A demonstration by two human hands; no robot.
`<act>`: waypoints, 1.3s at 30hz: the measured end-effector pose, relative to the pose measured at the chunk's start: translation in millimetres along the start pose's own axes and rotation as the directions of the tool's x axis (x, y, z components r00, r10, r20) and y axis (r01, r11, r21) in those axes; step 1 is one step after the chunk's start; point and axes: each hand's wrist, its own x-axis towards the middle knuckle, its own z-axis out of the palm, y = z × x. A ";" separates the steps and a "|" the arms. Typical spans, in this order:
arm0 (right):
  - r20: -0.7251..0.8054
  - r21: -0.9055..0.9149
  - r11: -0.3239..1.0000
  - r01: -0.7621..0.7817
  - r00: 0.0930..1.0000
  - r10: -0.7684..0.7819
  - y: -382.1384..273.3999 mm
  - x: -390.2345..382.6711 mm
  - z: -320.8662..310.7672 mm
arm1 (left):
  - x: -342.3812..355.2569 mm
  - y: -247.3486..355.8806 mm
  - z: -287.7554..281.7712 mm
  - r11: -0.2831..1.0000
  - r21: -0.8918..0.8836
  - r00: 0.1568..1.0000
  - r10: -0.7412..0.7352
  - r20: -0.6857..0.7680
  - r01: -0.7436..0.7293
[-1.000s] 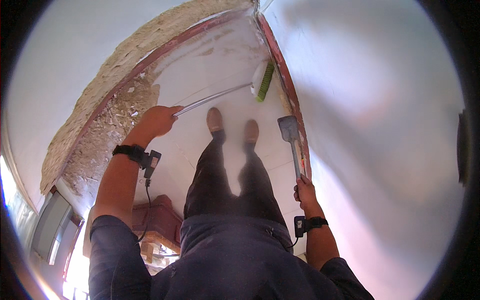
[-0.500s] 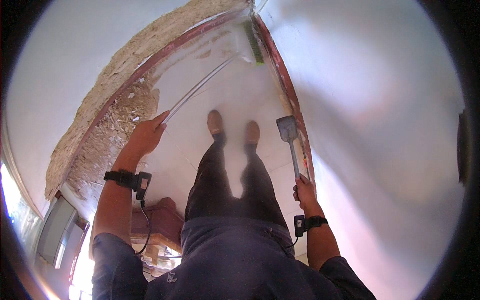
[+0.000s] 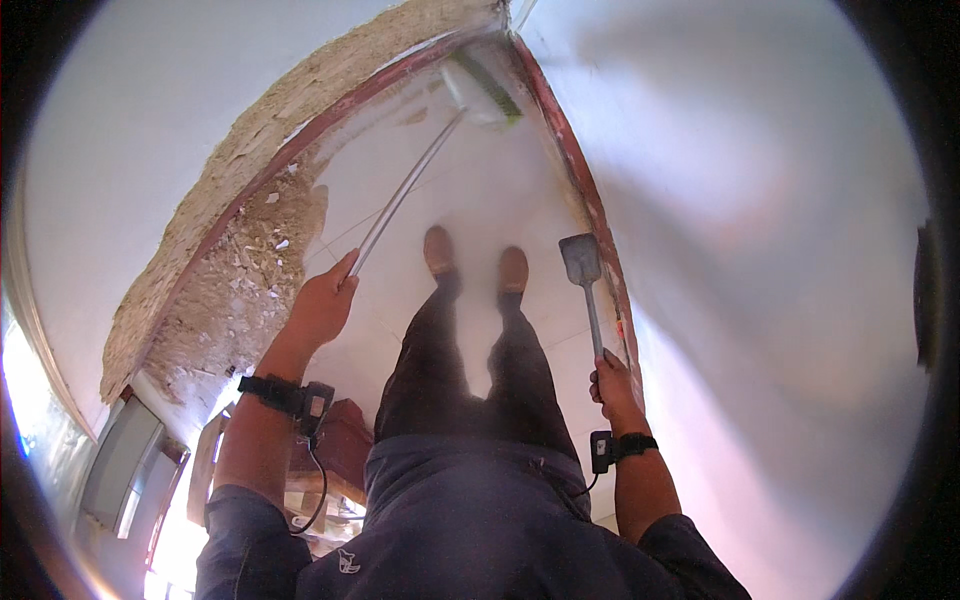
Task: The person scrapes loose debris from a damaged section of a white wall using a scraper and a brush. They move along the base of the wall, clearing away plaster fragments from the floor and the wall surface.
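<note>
Head view, left hand (image 3: 322, 306) farther forward, gripping broom (image 3: 480, 93), right hand (image 3: 615, 385) clasping shovel (image 3: 580, 260)

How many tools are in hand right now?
2: a broom held by its handle in the left hand, and a small grey shovel in the right hand. Neither hand appears to hide another.
</note>
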 end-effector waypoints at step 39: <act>0.042 0.279 0.868 -0.410 0.908 0.416 -148.7 -33.8 29.8 | 61.0 13.5 -17.6 0.983 0.161 0.992 0.104 -0.069 -0.092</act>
